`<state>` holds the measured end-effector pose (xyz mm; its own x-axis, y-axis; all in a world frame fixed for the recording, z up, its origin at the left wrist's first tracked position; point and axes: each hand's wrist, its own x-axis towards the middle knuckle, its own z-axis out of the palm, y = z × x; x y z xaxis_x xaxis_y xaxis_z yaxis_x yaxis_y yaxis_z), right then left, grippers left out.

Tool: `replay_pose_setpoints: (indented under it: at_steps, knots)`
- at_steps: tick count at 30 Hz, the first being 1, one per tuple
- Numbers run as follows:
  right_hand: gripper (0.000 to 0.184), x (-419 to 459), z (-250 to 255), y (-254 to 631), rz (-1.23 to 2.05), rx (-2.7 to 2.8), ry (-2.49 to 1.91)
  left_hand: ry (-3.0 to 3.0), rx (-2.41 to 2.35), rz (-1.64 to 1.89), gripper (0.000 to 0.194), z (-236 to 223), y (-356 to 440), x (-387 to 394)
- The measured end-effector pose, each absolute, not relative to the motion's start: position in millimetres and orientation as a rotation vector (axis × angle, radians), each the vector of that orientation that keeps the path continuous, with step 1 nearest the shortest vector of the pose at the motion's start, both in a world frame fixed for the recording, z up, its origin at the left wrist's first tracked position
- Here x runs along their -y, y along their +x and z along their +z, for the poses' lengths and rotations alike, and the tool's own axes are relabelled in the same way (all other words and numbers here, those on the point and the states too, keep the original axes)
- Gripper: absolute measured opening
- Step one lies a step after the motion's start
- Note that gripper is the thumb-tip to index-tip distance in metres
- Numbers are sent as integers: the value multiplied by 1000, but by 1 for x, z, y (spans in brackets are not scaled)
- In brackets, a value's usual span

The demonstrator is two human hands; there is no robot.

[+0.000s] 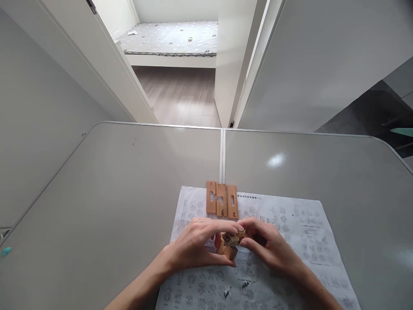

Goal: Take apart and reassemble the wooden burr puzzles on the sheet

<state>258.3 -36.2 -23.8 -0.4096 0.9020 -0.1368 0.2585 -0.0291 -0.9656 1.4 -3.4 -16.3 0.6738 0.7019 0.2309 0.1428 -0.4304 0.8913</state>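
Over a printed paper sheet [300, 245], my left hand [196, 241] curls its fingers and thumb round several small wooden puzzle pieces [230, 252]. One of them shows a dark handwritten mark [231, 238] on its face. From the other side, my right hand [267, 243] pinches the upper wooden pieces between thumb and fingertips. Just beyond my hands lie three flat wooden pieces side by side: one marked 1 [211, 207], one marked 3 [221, 211] and one marked 2 [232, 211]. Each has a cut-out. Fingers partly hide how the held pieces join.
The grey table [135, 193] has a metal seam [222, 155] down its middle. Drawings of puzzles cover the sheet, which has small torn spots near its front. Beyond the table, an open door [235, 56] shows a bed [167, 38]. A wall [38, 86] stands to the left.
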Motion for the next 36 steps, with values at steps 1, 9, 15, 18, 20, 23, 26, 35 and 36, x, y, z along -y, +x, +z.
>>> replay_pose_setpoints:
  at_steps: [1,9,15,18,20,23,26,35,36]
  knots:
    - [40,36,-24,259,1480,1689,-1222,1939,-656,745,52,-16,1,3]
    - [36,37,-22,260,1586,1652,-1175,1921,-655,671,57,-13,2,4]
    - [36,37,-20,258,1683,1555,-1133,1862,-659,713,61,-15,3,6]
    - [41,36,-20,259,1683,1540,-1168,1817,-653,750,62,-17,3,7]
    - [43,35,-20,259,1703,1506,-1165,1797,-658,751,65,-18,2,7]
    - [44,35,-18,258,1795,1437,-1130,1795,-666,729,66,-18,2,6]
    - [43,34,-14,257,1787,1426,-1140,1788,-645,728,64,-17,2,5]
    - [42,33,-6,257,1783,1499,-1172,1818,-617,694,60,-16,2,4]
    - [41,33,-6,257,1782,1506,-1171,1817,-609,707,58,-16,3,4]
